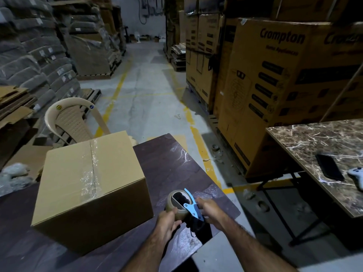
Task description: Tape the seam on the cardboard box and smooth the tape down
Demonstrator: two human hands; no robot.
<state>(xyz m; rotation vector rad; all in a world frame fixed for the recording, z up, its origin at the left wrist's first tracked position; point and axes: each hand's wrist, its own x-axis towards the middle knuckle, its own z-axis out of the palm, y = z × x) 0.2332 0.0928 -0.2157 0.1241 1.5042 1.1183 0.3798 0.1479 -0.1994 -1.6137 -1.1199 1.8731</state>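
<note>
A closed cardboard box (78, 179) stands on a dark table (172, 165), left of centre. A strip of clear, wrinkled tape (92, 169) runs along its top seam. To the right of the box, over the table's near corner, I hold a tape dispenser (184, 205) with a brownish roll and a blue metal frame. My left hand (167, 222) grips the roll from below. My right hand (208, 210) holds the dispenser's handle end. Both hands are clear of the box.
A beige plastic chair (72, 118) stands behind the box. A marble-patterned table (306, 142) at right carries a black phone (330, 166) and a white controller (356, 176). Large stacked cartons (275, 85) line the right side and grey bundles (29, 55) the left.
</note>
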